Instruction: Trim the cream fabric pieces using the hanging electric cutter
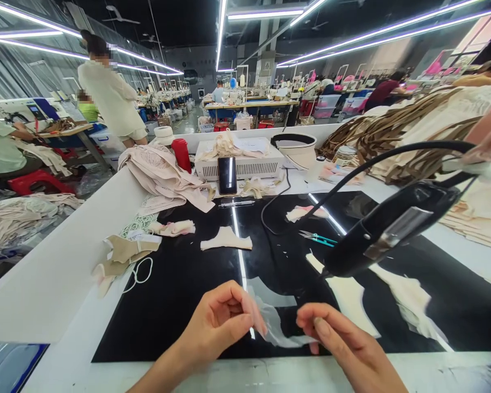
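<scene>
A thin, translucent white piece of sheer material (275,326) stretches between my two hands, low over the black mat (167,322). My left hand (225,322) is closed, with thumb and fingers curled at the sheer piece's left side. At its right end, the fingers of my right hand (341,335) are pinched on it. Just beyond lies another flat translucent piece (276,295). Cream cut pieces (349,300) rest to the right of my hands, partly under a black handheld tool (387,232) that hangs from above. A small cream shaped piece (226,239) lies farther back.
Teal-handled snips (318,238) lie on the mat. Behind stand a phone (227,176), a white vented box (239,161) and a red cup (181,155). Fabric heaps (163,172) and brown-edged bundles (376,136) flank them. A black cord (265,210) crosses the mat. A person (108,90) stands beyond.
</scene>
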Demonstrator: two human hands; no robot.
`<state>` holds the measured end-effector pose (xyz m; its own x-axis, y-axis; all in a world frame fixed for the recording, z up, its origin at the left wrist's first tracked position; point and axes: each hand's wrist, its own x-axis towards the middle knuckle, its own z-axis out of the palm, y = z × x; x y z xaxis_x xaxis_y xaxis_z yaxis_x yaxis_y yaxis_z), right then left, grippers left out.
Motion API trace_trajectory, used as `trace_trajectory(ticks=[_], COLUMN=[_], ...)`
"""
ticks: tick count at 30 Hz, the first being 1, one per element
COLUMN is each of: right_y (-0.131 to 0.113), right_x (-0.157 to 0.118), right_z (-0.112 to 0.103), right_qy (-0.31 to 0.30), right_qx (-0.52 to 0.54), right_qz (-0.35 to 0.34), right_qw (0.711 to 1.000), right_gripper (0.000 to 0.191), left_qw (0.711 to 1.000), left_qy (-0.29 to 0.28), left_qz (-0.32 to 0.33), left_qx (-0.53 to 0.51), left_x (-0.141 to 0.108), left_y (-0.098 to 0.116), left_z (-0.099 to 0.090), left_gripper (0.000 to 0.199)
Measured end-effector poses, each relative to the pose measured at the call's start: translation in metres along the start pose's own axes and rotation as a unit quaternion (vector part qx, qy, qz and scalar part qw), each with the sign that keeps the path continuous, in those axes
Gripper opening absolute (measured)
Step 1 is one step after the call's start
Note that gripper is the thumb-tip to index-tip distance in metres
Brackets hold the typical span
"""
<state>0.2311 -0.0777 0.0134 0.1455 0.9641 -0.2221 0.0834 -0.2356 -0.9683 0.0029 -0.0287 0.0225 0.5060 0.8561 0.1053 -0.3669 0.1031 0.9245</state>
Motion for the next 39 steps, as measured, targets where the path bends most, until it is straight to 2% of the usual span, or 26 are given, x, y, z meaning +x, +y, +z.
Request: trace_trajectory(ticks=[3,8,10,13,16,19,23,26,31,35,39], right_y=[0.003,0.005,0.002,-0.005,-0.01,-0.011,-0.008,-0.003,0.013,0.021,0.019], right_x=[0.002,0.006,0.007,0.007,0.009,0.014,0.025,0.033,0.04,0.045,0.052], right_z=[0.004,0.014,0.02,0.026,0.029,0.03,0.03,0.028,0.019,0.012,0.015], right_qy=[-0.029,-0.178,-0.198,-0.152,-0.119,-0.122,-0.142,-0.149,-0.102,-0.093,-0.063], right_qx=[0.001,-0.008,0.025,0.058,0.017,-0.028,-0.068,-0.092,-0.133,-0.213,-0.258], right_qz=[-0.001,-0.007,0.011,0.033,-0.004,-0.04,-0.061,-0.074,-0.112,-0.196,-0.296], right_qw=[1.0,0.984,0.98,0.986,0.993,0.991,0.986,0.982,0.979,0.953,0.918], right_gripper=[0.057,0.055,0.05,0.038,0.037,0.036,0.032,0.032,0.033,0.019,0.018], left_qw=[0.999,0.998,0.996,0.992,0.989,0.984,0.981,0.976,0.967,0.964,0.95], left_qy=[-0.042,-0.057,-0.064,-0.05,0.031,0.095,0.096,0.094,0.141,0.154,0.17], left_qz=[0.007,0.001,0.009,0.002,-0.056,-0.112,-0.152,-0.183,-0.191,-0.177,-0.173], left_qx=[-0.013,0.036,0.067,0.119,0.133,0.097,0.066,0.071,0.092,0.124,0.198], left_x=[-0.004,-0.008,-0.008,-0.006,-0.002,0.003,0.007,0.007,0.012,0.014,0.013], left_y=[0.0,0.001,0.001,-0.003,-0.009,-0.014,-0.018,-0.02,-0.022,-0.024,-0.027], left_z=[0.0,-0.002,-0.003,-0.002,-0.001,-0.002,-0.002,0.001,0.006,0.005,0.003], left_gripper=[0.021,0.026,0.033,0.042,0.035,0.026,0.038,0.033,0.035,0.03,0.022])
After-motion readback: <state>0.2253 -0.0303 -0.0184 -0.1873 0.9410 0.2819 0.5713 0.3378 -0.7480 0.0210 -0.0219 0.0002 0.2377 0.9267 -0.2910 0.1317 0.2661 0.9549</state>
